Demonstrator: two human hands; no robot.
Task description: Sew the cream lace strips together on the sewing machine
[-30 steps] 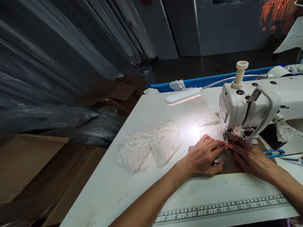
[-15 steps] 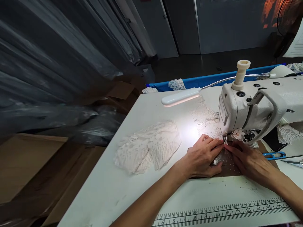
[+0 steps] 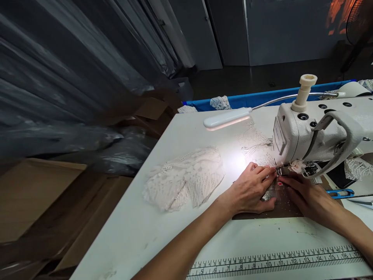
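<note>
2 hands, left hand [image 3: 250, 189] and right hand [image 3: 305, 196], fingers pressed flat on lace [image 3: 269, 193] at the presser foot [image 3: 279, 171]

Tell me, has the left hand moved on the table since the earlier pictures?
No. The left hand lies flat beside the sewing machine, fingertips at the needle foot as before; only the camera shifted.

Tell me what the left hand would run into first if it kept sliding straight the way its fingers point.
The left hand points right and slightly away, toward the presser foot under the sewing machine head. That foot would likely come first; the fingertips look almost against it, though depth is hard to judge.
</note>
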